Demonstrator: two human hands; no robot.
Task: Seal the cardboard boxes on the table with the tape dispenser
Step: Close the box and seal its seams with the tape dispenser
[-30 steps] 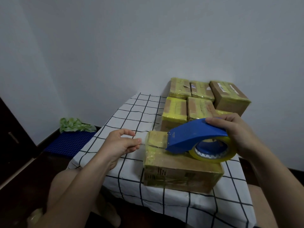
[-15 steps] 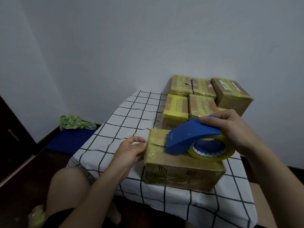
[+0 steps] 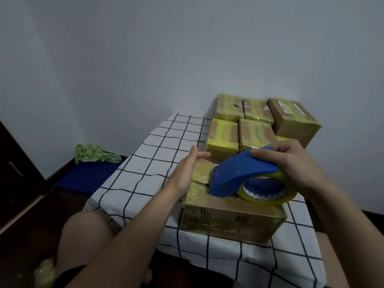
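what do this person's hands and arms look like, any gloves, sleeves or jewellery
Both hands are bare: the left hand and right hand wear no gloves, and no ring, watch or bracelet shows. The left forearm and right forearm are uncovered to the frame's edge, so no sleeves are in view. The only clothing visible is dark shorts.

A blue plastic tape dispenser (image 3: 239,175), loaded with a roll of yellowish clear tape (image 3: 270,201), rests tilted on top of the nearest brown cardboard box (image 3: 232,221) — gripped from above by the right hand (image 3: 295,163). That box lies flat near the desk's (image 3: 145,163) front edge, heavily taped. Behind it, similar taped cardboard boxes (image 3: 223,134) sit clustered together — at the far right corner.
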